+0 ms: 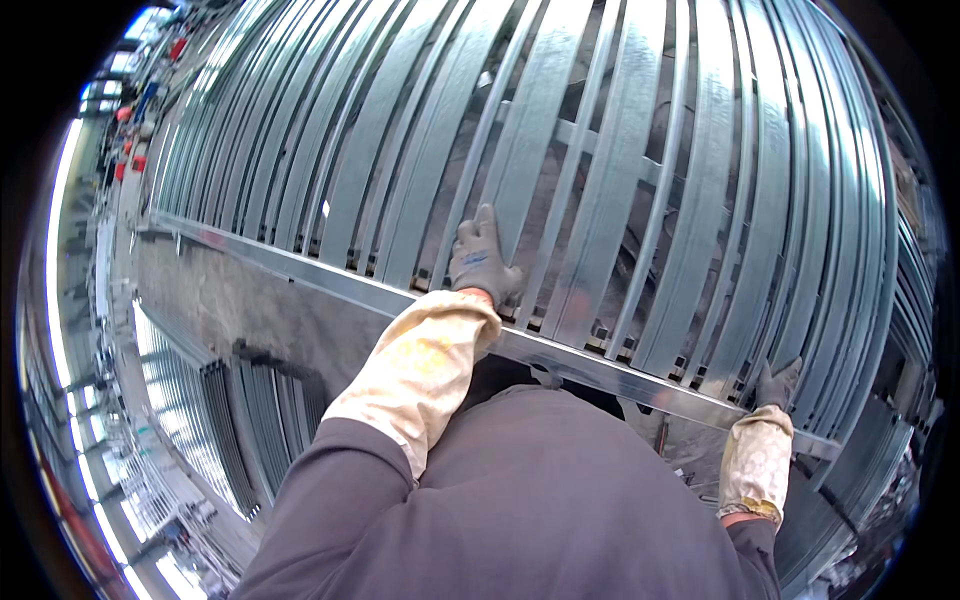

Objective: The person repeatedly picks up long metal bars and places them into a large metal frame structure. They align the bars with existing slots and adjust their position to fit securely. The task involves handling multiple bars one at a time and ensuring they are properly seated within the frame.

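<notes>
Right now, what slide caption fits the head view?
Gloved left hand and right hand at a row of long metal bars, near the front rail.

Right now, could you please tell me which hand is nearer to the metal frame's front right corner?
Right. The right hand is just left of the front right corner; the left hand is much farther left.

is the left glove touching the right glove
Apart. The head view shows a wide gap between the left glove and the right glove, with several metal bars between them.
</notes>
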Demonstrator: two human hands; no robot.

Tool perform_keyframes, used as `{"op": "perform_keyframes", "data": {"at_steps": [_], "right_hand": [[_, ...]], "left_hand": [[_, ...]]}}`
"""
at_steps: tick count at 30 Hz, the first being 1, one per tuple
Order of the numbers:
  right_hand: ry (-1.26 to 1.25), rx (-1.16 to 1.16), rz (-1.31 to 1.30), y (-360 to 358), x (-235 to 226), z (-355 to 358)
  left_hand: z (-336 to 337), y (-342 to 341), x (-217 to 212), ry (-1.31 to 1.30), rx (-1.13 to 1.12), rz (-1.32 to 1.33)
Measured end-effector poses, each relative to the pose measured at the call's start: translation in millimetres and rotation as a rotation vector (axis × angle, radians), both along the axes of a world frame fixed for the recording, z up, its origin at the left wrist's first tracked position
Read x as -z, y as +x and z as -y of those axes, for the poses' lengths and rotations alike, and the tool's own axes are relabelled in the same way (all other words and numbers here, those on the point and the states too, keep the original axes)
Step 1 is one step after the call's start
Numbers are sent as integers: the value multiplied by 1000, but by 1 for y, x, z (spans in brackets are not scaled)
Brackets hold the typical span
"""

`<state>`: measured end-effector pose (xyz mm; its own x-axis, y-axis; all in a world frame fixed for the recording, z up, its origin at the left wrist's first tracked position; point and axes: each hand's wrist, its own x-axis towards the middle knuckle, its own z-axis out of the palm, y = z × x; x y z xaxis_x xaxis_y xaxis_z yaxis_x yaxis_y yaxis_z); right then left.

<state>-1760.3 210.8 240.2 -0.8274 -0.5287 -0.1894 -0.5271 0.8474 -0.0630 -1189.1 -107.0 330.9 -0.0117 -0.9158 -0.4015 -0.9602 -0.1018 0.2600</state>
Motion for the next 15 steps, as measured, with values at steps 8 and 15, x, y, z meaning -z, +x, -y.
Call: {"op": "perform_keyframes", "data": {"at_steps": [8, 15], "right_hand": [[-31, -180, -194, -27, 2, -24], [-770, -197, 900, 261, -107, 158]], "left_hand": [[-3, -1, -16, -10, 63, -52], [-1, 31, -3, -90, 92, -92]]}}
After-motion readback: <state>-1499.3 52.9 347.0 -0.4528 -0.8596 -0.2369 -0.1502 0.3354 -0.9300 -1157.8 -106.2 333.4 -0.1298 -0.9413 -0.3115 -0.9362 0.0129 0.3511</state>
